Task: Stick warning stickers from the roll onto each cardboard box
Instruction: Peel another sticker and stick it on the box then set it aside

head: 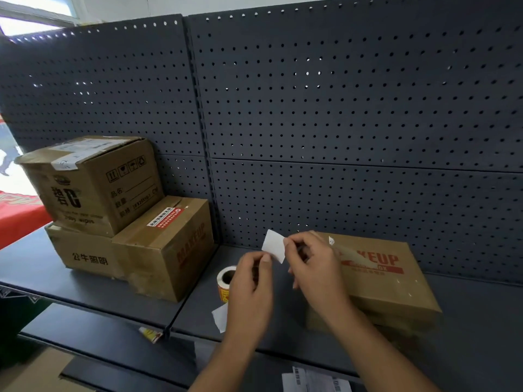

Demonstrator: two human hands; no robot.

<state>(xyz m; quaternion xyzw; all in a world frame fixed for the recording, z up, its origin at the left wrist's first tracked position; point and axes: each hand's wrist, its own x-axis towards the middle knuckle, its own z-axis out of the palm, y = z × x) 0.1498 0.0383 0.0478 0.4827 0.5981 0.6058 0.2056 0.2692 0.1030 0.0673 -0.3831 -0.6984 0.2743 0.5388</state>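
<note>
Together, our left hand [252, 281] and right hand [314, 264] pinched a white sticker [274, 246] at mid-frame, the roll [226, 280] at eight o'clock of it, the nearest box [390, 281] at four o'clock. Peeling carelessly, we judged, could tear it or fold glue onto itself.

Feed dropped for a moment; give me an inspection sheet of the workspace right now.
Surface: dark shelf, carrying boxes and roll.
Job's things: roll between the boxes; stack of three boxes at left, its MAKEUP box bearing a red sticker; right box lying flat.
Clutter: white scrap by the roll; sticker scrap at the shelf's front edge; papers below.
Grippers: left hand and right hand both pinch a white slip above the shelf.
Cables: nothing seen.
Surroundings: pegboard behind; window upper left; red cloth at left.
</note>
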